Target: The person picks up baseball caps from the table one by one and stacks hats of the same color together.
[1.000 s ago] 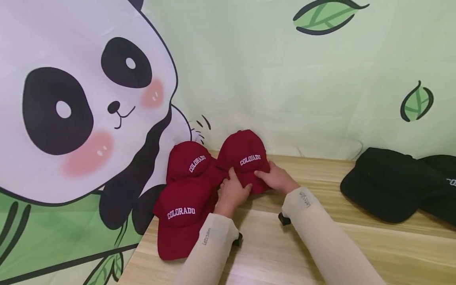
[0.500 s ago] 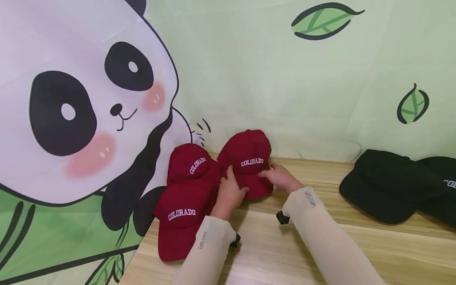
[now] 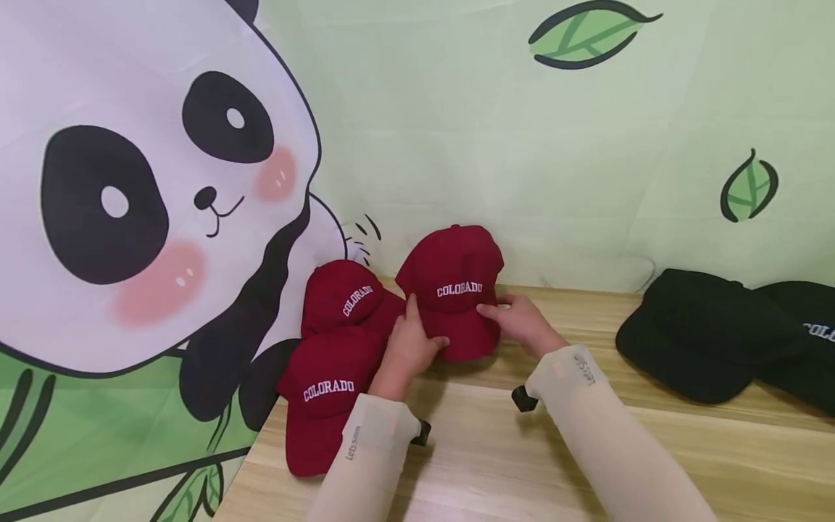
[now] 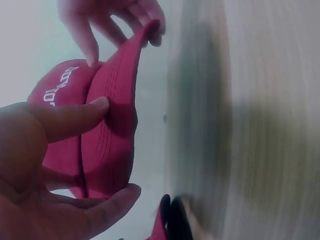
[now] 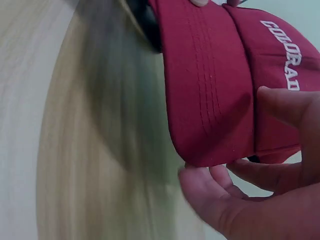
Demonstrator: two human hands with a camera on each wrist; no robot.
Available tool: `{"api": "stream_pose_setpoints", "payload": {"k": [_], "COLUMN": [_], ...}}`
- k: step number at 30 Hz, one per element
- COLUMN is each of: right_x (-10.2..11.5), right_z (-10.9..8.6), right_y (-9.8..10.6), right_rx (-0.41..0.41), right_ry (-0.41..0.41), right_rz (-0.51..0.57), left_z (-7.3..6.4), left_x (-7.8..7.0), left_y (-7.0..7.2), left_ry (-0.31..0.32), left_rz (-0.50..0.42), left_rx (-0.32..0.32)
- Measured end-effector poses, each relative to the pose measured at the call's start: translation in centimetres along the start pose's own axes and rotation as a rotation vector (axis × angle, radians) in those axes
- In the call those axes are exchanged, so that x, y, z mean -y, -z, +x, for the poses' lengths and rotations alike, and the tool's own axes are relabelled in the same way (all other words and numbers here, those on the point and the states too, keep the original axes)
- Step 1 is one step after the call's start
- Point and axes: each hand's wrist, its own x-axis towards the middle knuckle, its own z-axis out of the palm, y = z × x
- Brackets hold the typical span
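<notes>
A dark red baseball cap [image 3: 450, 264] with white COLORADO lettering is held between both hands at the back of the table, brim toward me. My left hand [image 3: 407, 348] grips the brim's left side, with its thumb [image 4: 90, 115] on top and fingers beneath. On the other side my right hand [image 3: 525, 322] pinches the cap, its thumb [image 5: 282, 102] near the seam of crown and brim. In the wrist views, the brim [image 5: 205, 90] is raised off the table. Two matching red caps, one behind [image 3: 342, 293] and one in front [image 3: 329, 384], lie to the left.
Black caps [image 3: 698, 333] overlap at the right of the wooden table [image 3: 483, 449]. A pale green cloth backdrop [image 3: 457, 145] with a printed panda and leaves hangs directly behind and at the left. The front red cap is close to the table's left edge.
Both hands have shifted the held cap slightly up and right, widening the gap from the other red caps. Its crown now stands more upright. The other caps lie as before.
</notes>
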Motion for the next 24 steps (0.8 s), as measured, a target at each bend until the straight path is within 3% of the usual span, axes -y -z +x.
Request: {"api": "stream_pose_setpoints", "payload": {"k": [5, 12, 24], "right_x": [0.2, 0.8, 0.7], "right_z": [-0.9, -2.8, -6.5], "right_y": [0.8, 1.4, 2.2], "right_rx": [-0.016, -0.055, 0.007], "right_ry": [0.029, 0.062, 0.084], "right_rz": [0.017, -0.151, -0.311], "left_z": [-0.4, -1.3, -4.2], "left_x": [-0.3, -0.3, -0.2], "left_y": [0.8, 1.5, 2.3], "left_ry": [-0.02, -0.05, -0.088], "left_rz": [-0.004, 0.005, 0.007], "left_rx": [0.031, 0.06, 0.126]}}
